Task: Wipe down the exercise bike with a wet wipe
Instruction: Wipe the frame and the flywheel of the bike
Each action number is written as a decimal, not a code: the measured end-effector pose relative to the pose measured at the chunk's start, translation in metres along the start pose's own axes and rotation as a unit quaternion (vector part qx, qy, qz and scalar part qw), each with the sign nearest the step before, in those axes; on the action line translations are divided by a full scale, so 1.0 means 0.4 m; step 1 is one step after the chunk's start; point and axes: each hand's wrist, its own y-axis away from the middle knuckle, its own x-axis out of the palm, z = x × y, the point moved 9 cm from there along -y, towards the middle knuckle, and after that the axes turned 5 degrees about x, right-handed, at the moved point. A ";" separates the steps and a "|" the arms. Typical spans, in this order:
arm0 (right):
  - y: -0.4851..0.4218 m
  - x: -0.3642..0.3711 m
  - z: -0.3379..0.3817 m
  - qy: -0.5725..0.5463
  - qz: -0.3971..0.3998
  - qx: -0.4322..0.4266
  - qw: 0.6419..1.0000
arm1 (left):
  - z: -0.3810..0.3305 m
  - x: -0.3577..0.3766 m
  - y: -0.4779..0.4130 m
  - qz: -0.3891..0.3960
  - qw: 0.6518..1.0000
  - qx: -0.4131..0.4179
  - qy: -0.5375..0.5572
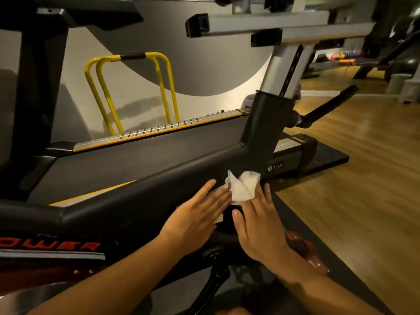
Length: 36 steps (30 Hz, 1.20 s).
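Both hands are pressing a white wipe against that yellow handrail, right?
Not quite. The head view shows the left hand and right hand holding the white wipe against the exercise bike's black frame tube, just below the seat post. The yellow handrail stands farther back by the treadmill, untouched.
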 end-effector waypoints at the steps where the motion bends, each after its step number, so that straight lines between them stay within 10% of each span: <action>1: -0.029 -0.029 -0.005 -0.009 -0.017 0.010 1.000 | 0.017 -0.032 -0.022 -0.033 0.999 -0.012 0.011; 8: -0.268 -0.260 -0.082 -0.076 -0.168 0.103 0.977 | 0.219 -0.301 -0.176 -0.290 0.942 -0.130 0.103; 17: 0.019 0.029 -0.012 -0.102 -0.031 0.094 0.990 | -0.010 0.010 -0.016 -0.045 0.999 -0.015 -0.016; 25: -0.152 -0.144 -0.019 -0.044 -0.142 0.085 0.985 | 0.139 -0.155 -0.068 -0.227 0.968 -0.106 0.035; 36: 0.010 0.086 0.385 0.033 -0.073 -0.242 0.967 | 0.060 0.183 0.411 -0.046 0.987 -0.152 -0.028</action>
